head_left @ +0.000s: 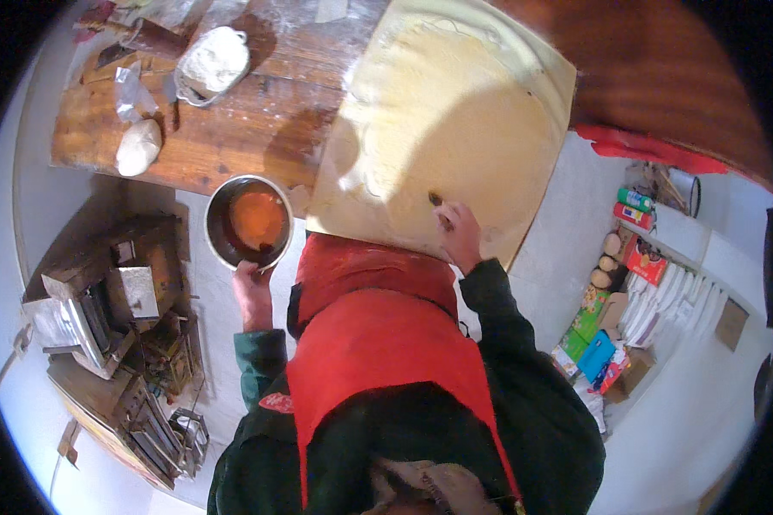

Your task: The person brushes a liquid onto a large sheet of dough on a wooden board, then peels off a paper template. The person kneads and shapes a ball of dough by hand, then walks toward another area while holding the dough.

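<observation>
A round metal pot [211, 222] with orange-brown liquid inside is held by its near rim in my left hand [254, 293], just off the table's front edge. My right hand [458, 235] grips a small dark-tipped brush [435, 199], whose type is hard to make out, over the near part of a large sheet of rolled dough [483, 148]. The dough lies on a pale board [335, 215] that reaches the table's front edge. Its left part looks pale and floury, while the rest is tan and partly in shadow.
On the wooden table [232, 151] stand a container of white flour [219, 58], a lump of dough [139, 147], a crumpled clear wrapper [132, 93] and a dark cylinder [158, 37]. Wooden furniture [148, 244] is at lower left; boxes and packets [583, 322] lie at right.
</observation>
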`<state>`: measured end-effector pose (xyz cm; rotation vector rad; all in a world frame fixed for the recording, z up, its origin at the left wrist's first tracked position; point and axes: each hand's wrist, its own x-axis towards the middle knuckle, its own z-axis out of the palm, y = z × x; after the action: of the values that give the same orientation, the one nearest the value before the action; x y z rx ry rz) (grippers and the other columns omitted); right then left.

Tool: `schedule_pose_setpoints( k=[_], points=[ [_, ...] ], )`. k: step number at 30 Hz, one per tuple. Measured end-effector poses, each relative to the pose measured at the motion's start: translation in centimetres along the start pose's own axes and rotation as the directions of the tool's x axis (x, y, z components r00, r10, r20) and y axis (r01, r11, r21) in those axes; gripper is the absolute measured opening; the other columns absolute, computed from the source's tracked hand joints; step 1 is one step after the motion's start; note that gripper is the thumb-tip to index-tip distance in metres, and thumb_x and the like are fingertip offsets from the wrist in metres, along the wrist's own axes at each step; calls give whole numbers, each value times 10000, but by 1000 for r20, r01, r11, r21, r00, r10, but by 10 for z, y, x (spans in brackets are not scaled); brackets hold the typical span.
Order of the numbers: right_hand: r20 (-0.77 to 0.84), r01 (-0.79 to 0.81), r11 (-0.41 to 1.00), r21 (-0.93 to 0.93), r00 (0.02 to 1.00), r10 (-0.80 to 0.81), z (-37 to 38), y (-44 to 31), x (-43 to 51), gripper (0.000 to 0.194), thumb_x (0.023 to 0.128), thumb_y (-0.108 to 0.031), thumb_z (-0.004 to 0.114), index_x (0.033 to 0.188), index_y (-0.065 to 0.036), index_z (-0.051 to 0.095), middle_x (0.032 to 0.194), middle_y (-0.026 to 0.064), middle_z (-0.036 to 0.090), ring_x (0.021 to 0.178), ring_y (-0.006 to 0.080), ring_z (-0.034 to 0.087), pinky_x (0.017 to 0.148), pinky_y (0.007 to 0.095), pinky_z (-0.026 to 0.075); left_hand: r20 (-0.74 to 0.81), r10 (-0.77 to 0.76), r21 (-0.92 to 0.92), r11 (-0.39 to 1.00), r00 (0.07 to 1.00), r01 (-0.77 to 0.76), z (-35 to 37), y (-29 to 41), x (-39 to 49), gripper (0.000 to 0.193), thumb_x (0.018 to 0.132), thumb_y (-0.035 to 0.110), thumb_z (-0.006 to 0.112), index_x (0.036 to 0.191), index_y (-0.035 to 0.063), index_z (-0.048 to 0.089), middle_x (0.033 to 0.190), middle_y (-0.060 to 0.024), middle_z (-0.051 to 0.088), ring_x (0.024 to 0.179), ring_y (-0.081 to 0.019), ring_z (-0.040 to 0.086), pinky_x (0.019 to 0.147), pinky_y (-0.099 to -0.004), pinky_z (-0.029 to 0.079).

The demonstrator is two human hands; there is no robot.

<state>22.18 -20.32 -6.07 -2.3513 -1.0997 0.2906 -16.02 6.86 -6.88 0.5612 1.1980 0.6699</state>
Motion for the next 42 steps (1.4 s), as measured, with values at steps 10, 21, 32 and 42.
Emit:
schedule_pose_setpoints(
  k=[10,21,32,42],
  points=[
    [210,-437,793,425,900,383,72,-127,60,201,938,-116,706,1074,23,655,915,56,690,855,123,675,777,283,555,3,-74,100,992,997,74,-2,97,145,264,833,90,501,1069,-13,560,1061,-138,622,961,-270,657,889,-449,587],
    [665,-632,478,610,736,124,208,-212,158,283,967,-254,668,1127,-28,612,1062,52,639,872,163,644,661,314,564,-9,-135,-15,991,991,135,-34,106,236,361,814,46,485,1166,-27,520,1122,-164,615,992,-300,654,935,-472,577],
    [846,-816,349,461,523,106,307,-254,185,232,990,-231,654,1103,-33,611,912,46,653,748,157,665,653,304,585,15,-129,-16,991,992,129,-49,113,166,825,974,126,507,1607,116,-22,1426,-276,474,1168,-399,620,1002,-471,517],
    [838,-786,424,449,535,105,349,-265,198,223,973,-232,680,983,-10,694,807,51,692,661,128,650,591,275,536,-159,-316,115,935,936,335,-140,39,101,683,934,220,623,1521,37,326,1259,-189,556,997,-299,670,899,-419,568]
  ],
)
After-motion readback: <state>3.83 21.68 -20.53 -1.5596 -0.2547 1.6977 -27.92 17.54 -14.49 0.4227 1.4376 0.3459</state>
